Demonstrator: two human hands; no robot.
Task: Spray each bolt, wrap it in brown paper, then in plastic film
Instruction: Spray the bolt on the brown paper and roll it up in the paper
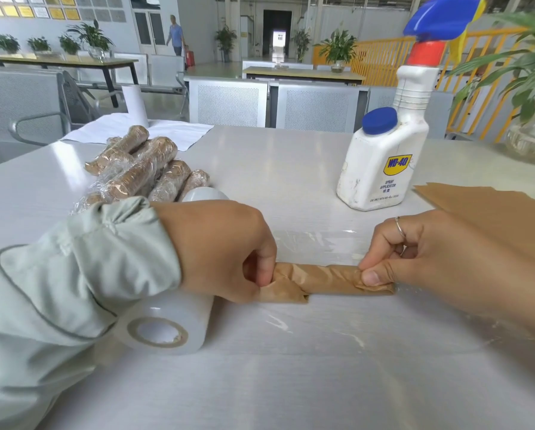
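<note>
One paper-wrapped bolt (331,280) lies on a sheet of film (316,243) at the table's (291,156) near middle, its long axis running left to right. The left hand (226,252) pinches its crumpled left end, and the right hand (415,256) pinches its right end. One film roll (173,324) lies under the left wrist. About six finished bundles (145,169) are piled behind. One spray bottle (384,156) stands at the right, beside brown paper (492,212).

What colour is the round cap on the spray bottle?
Blue cap, on the white bottle; head view.
</note>
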